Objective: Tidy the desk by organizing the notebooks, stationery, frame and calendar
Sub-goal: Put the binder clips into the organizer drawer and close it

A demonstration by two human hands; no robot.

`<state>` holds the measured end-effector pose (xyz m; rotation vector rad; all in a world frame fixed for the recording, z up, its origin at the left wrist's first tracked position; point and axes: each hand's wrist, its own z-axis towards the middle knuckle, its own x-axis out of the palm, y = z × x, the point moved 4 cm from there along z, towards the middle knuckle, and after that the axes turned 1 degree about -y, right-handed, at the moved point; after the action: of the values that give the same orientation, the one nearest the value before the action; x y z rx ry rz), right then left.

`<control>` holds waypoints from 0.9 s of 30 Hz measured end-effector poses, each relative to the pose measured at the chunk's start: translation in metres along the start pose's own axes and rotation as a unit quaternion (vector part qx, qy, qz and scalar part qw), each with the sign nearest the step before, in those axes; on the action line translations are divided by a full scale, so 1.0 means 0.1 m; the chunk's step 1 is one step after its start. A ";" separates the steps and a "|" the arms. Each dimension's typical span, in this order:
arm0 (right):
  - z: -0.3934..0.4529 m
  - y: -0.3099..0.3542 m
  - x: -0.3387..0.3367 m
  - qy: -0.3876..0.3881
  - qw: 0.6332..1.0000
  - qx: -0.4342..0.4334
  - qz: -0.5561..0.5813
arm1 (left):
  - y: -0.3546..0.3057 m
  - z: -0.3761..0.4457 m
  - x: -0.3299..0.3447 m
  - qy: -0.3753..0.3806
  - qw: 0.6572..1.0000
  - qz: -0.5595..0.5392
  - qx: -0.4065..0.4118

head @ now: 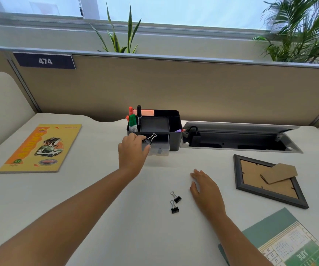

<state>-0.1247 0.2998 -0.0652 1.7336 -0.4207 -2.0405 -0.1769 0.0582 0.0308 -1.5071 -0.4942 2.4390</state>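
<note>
The left hand pinches a black binder clip just in front of the black organizer, above its clear drawer. The right hand lies flat, fingers straight, on the table beside two more clips, with the frame face down to its right.

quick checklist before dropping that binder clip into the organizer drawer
1. Binder clip held in left hand: ok, pinched at the fingertips.
2. Clear drawer of the organizer open: ok, pulled out below the clip.
3. Room in the drawer: cannot tell, contents blurred.
4. Right hand clear of the path: ok, resting flat on the desk.
5. All clips gathered: not ok, two binder clips lie loose on the desk.
</note>
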 end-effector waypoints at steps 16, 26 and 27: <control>0.07 0.02 -0.02 -0.004 1.000 -0.006 0.003 | 0.04 -0.72 0.27 0.080 0.988 -0.072 0.109; 0.04 0.01 -0.01 -0.003 1.000 -0.005 -0.002 | -0.29 -1.25 0.50 0.235 0.960 -0.090 0.120; 0.04 0.02 0.00 -0.003 1.000 -0.005 -0.001 | -0.31 -1.29 0.52 0.233 0.963 -0.081 0.113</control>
<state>-0.1284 0.2979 -0.0630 1.7237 -0.4104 -2.0451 -0.0836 0.1267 -0.0527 -1.7805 -0.2236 1.8571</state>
